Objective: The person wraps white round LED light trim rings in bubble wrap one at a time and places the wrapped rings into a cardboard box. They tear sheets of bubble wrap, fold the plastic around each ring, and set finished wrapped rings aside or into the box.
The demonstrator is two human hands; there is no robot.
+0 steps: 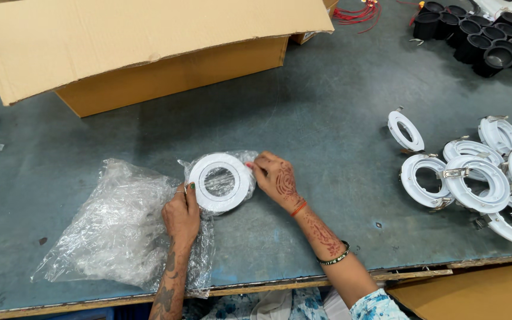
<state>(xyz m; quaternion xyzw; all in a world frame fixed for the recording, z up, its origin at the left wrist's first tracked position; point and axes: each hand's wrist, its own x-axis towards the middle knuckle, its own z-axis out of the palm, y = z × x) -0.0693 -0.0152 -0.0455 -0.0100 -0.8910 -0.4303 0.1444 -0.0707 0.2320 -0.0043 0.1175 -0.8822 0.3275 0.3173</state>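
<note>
While resting on the table (327, 118), both hands' fingers pinch the bagged white ring (220, 182).

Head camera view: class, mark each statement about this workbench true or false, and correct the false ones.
1. Both hands touch a white ring in clear plastic. True.
2. The cardboard box is taped shut. False: its flap is open.
3. A group of white rings lies to the right of the hands. True.
4. The black cups are at the near left. False: far right.
5. The right hand holds scissors. False: it only touches the ring.
</note>
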